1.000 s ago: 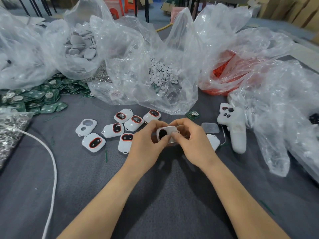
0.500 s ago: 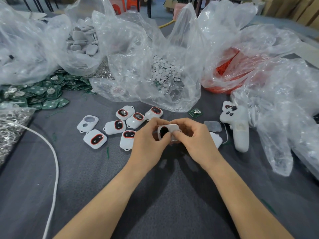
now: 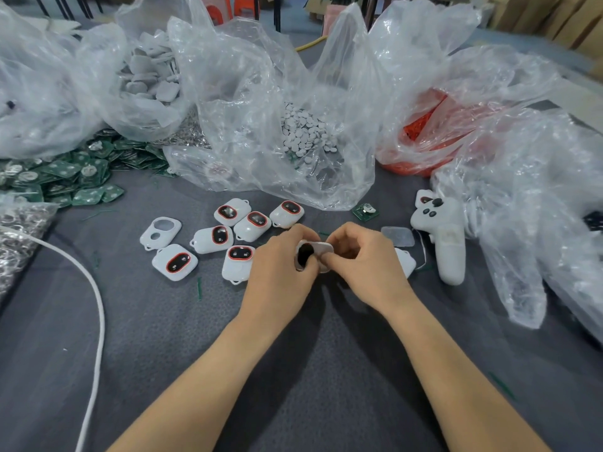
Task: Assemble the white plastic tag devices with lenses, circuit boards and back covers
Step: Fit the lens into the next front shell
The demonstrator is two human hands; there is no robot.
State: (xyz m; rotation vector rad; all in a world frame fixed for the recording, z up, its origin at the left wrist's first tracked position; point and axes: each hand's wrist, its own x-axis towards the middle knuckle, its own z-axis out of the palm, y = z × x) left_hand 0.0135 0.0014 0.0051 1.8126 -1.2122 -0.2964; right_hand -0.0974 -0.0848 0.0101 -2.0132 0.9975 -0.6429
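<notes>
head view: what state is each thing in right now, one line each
left hand, pinching the held tag shell's left end
right hand, pinching its right end
held tag shell, gripped between both hands, dark lens at its left end
empty shell, lying flat, both openings bare
six lensed tags, lying face up, red-ringed lenses fitted
loose circuit board, lying alone, not installed

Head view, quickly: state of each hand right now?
Left hand: pinching the small white plastic tag shell with a dark oval window.
Right hand: gripping the same tag shell.
</notes>
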